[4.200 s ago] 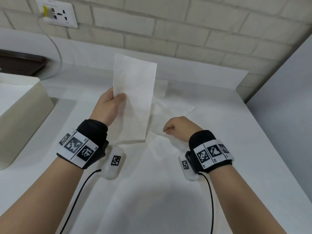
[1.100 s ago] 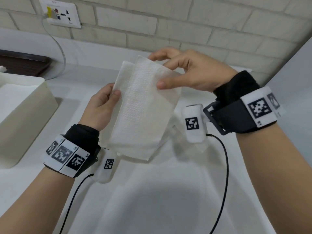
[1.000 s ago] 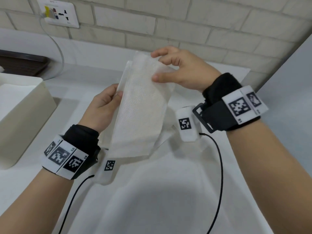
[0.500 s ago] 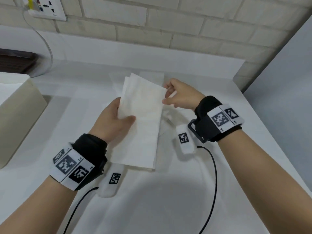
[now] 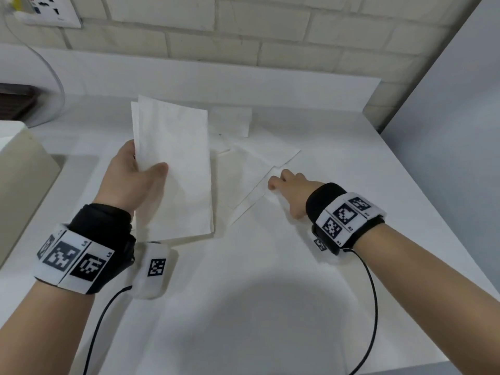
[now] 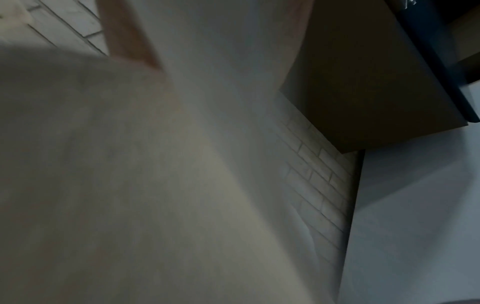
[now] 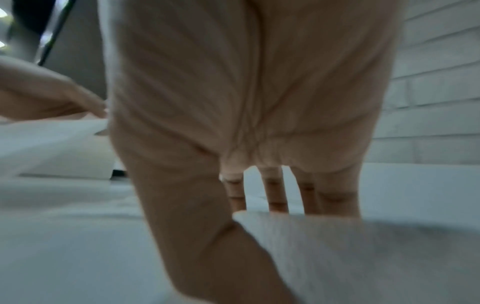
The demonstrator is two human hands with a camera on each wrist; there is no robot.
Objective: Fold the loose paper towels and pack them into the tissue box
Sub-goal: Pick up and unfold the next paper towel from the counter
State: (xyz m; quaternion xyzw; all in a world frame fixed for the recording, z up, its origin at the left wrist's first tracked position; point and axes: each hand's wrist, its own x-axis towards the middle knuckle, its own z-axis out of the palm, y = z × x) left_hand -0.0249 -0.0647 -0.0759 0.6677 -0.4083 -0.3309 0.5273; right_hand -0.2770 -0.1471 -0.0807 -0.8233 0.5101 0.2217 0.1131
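My left hand (image 5: 135, 174) holds a stack of folded white paper towels (image 5: 173, 169) above the table, thumb on top and fingers underneath. In the left wrist view the folded paper towels (image 6: 182, 185) fill most of the picture. Several loose paper towels (image 5: 254, 163) lie overlapping on the table to the right. My right hand (image 5: 284, 185) is down at their right edge, fingertips on the table beside a sheet. In the right wrist view its fingers (image 7: 272, 193) point straight down behind a loose towel (image 7: 363, 257). The beige tissue box (image 5: 24, 171) stands at the left edge.
The white table (image 5: 270, 307) ends at a brick wall (image 5: 243, 36) behind and a grey panel (image 5: 446, 131) on the right. A wall socket (image 5: 46, 12) with a clear cable sits at the top left. Black cables trail from both wrists.
My right hand has let go of the top of the folded towels and dropped to the loose sheets on the table. My left hand keeps the folded stack and has lowered it.
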